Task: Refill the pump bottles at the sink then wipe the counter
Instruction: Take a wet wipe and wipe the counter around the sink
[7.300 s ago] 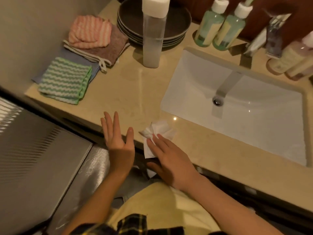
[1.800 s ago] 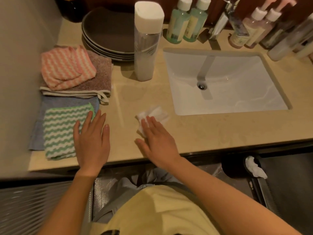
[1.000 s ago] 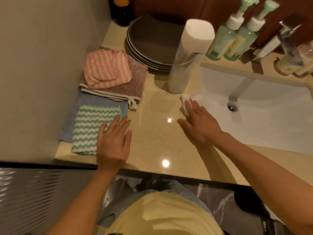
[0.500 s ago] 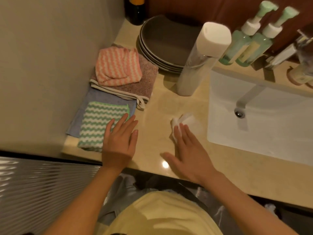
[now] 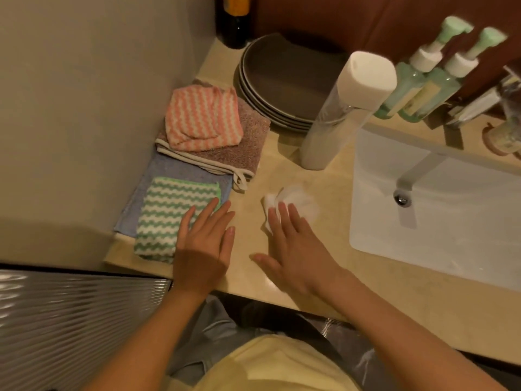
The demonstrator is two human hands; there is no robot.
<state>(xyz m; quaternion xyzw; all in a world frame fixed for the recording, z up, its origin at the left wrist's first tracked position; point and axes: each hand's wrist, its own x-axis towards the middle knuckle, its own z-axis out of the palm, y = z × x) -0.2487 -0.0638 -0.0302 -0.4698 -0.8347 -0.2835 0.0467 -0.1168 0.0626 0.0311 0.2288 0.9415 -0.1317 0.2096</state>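
My right hand (image 5: 293,251) lies flat with straight fingers pressing a crumpled white tissue (image 5: 297,203) onto the beige counter (image 5: 375,286), left of the white sink (image 5: 439,221). My left hand (image 5: 204,244) rests flat near the counter's front edge, its fingertips on the green-and-white striped cloth (image 5: 166,218). Two green pump bottles (image 5: 417,88) stand at the back behind the sink. A tall clear bottle with a white cap (image 5: 338,114) stands between the plates and the sink.
A stack of grey plates (image 5: 282,86) sits at the back. A pink striped cloth (image 5: 201,119) lies on a brown towel (image 5: 248,148), with a blue cloth (image 5: 169,170) in front. A dark bottle (image 5: 235,21) stands in the corner. The faucet (image 5: 479,103) and another bottle (image 5: 504,134) are at right.
My right hand has slid the tissue from beside the sink's edge leftward and toward me across the counter. My left hand has stayed flat by the green striped cloth.
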